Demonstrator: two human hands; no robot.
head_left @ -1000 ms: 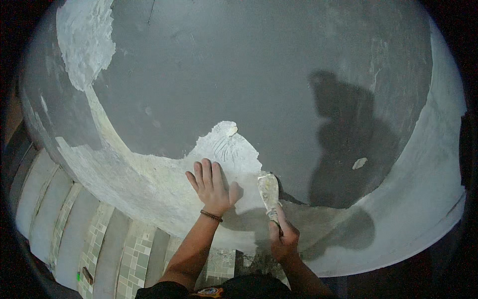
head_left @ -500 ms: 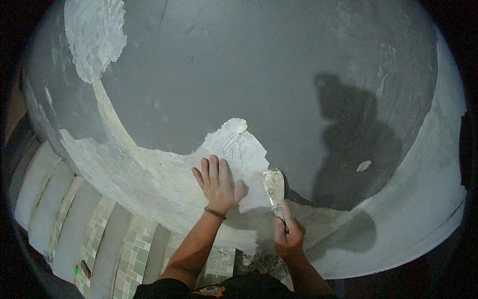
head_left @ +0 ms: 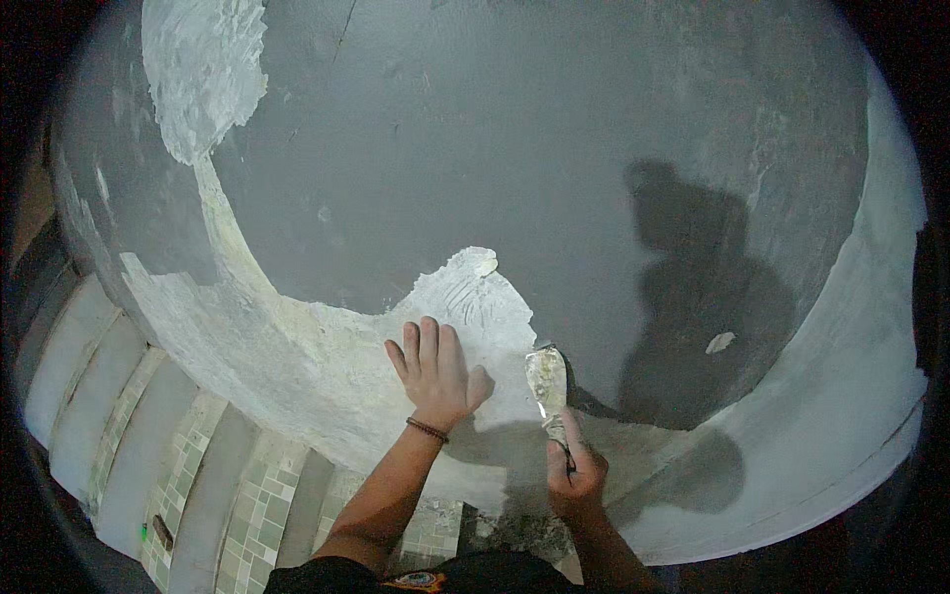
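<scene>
My left hand [head_left: 434, 381] lies open on a pale plastered band [head_left: 336, 376] of the curved wall, fingers stretched upward, a bead bracelet at the wrist. My right hand [head_left: 572, 470] is closed round the handle of a putty knife [head_left: 545, 378], whose blade is smeared with whitish filler and rests at the edge where the rough white patch [head_left: 460, 292] meets the dark grey surface [head_left: 524, 148]. The patch shows ridged strokes and a small lump at its top.
Another rough white patch [head_left: 203, 69] is at the upper left, and a small flake [head_left: 720, 343] at the right. Curved steps [head_left: 178, 475], partly tiled, descend along the lower left, with a small elongated object [head_left: 162, 533] on one. A shadow of a person falls on the right.
The view has shifted a little, so the wall sits slightly further right. Both hands and the knife show slightly to the right, in much the same pose on the wall.
</scene>
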